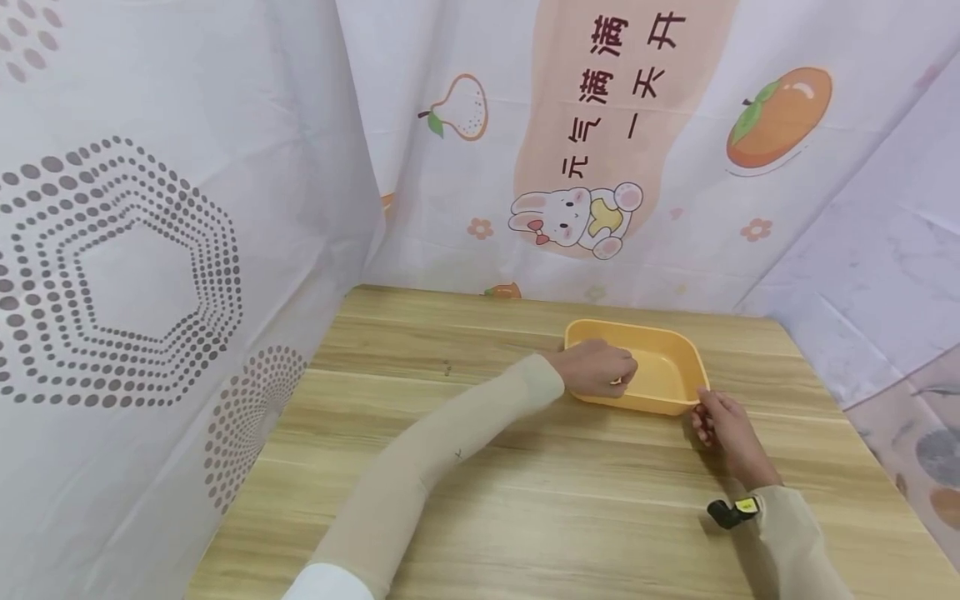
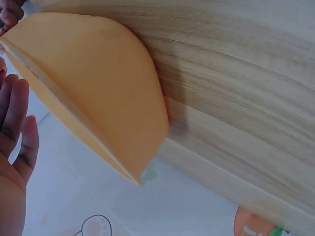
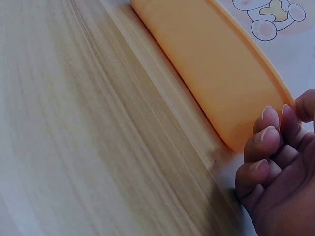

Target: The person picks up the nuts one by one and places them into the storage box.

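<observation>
An orange-yellow plastic basin (image 1: 660, 375) with rounded corners stands on the wooden table near its back edge. My right hand (image 1: 727, 429) pinches the rim at its near right corner, the other fingers curled outside the wall. In the right wrist view, the fingertips (image 3: 268, 118) meet the basin (image 3: 211, 64) at that corner. Over the basin's left part is my left hand (image 1: 600, 368), bent down with curved fingers near the front rim. The left wrist view shows its outer fingers (image 2: 17, 108) slightly bent beside the basin wall (image 2: 103, 73). Whether its thumb and index finger pinch anything is hidden.
The wood-grain table (image 1: 450, 500) spreads out in front and to the left. Printed cloth (image 1: 465, 200) hangs behind the table, with more cloth (image 1: 150, 275) along the left side and the right side. A small black device (image 1: 731, 512) is strapped at the right wrist.
</observation>
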Demonstrator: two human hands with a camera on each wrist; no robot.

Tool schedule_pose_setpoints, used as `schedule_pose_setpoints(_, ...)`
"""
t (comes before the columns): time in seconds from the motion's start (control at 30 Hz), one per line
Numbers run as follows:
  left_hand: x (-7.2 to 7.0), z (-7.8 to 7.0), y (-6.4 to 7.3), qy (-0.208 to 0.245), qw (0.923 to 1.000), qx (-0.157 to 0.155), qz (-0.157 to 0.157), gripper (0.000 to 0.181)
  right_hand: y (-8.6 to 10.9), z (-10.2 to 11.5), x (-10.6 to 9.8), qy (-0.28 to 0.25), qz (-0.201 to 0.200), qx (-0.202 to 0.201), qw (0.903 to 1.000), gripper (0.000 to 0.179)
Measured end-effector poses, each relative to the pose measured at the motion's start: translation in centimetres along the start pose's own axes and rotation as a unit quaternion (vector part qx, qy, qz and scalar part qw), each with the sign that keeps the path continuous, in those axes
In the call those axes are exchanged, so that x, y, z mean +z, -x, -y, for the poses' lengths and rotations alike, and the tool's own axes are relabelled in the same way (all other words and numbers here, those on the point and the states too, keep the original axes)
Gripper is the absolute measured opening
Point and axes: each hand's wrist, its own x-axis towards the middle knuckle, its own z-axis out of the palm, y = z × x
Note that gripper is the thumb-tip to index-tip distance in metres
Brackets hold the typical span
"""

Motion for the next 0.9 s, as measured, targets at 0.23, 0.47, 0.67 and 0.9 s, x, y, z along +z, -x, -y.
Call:
schedule_pose_setpoints(0.23,0.2,-0.3,-0.3,0.011,0.9999,-0.005,-0.006,0.008,-0.2,-0.1,-0.1,-0.001,0.003,-0.006,1.0000,0.044)
schedule_pose_setpoints(0.47,1.2,-0.5,-0.7,0.002,1.0000,0.005,-0.005,0.008,0.0,-0.1,-0.1,0.005,0.008,-0.008,0.9999,0.042)
schedule_pose_setpoints(0.67,1.2,-0.8,-1.1,0.000,1.0000,0.007,-0.003,0.009,0.1,0.2,0.0,-0.001,0.000,-0.001,1.0000,0.043)
schedule_pose_setpoints(0.9,1.3,-1.2,-1.4,-0.004,1.0000,0.002,-0.002,0.010,0.1,0.2,0.2,-0.003,-0.003,0.005,1.0000,0.041)
